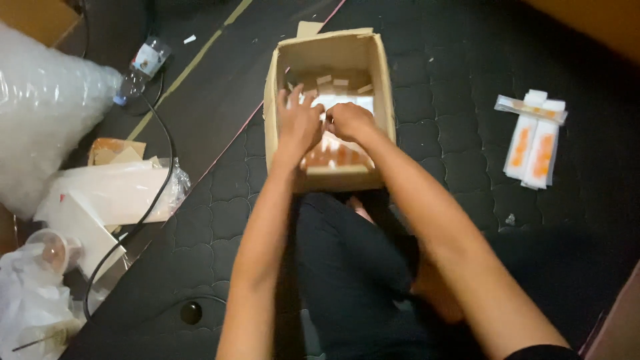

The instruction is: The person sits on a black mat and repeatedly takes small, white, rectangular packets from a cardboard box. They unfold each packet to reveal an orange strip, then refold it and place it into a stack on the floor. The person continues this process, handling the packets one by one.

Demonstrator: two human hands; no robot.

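Both hands (325,123) together inside open cardboard box (383,80), gripping white-orange packets (333,155); grip unclear

A: We've got both hands down in the cardboard box (329,50), L hand (298,123) & R hand (349,121) side by side over the white-and-orange packets (333,152) inside. Grip's blurred, can't tell what the fingers hold.

B: Box sits on the dark quilted mat (440,133), just ahead of our knees. Right of it, a small stack of same packets (533,137). Left: plastic bottle (141,70), black cable (157,173), big clear bag (47,113).
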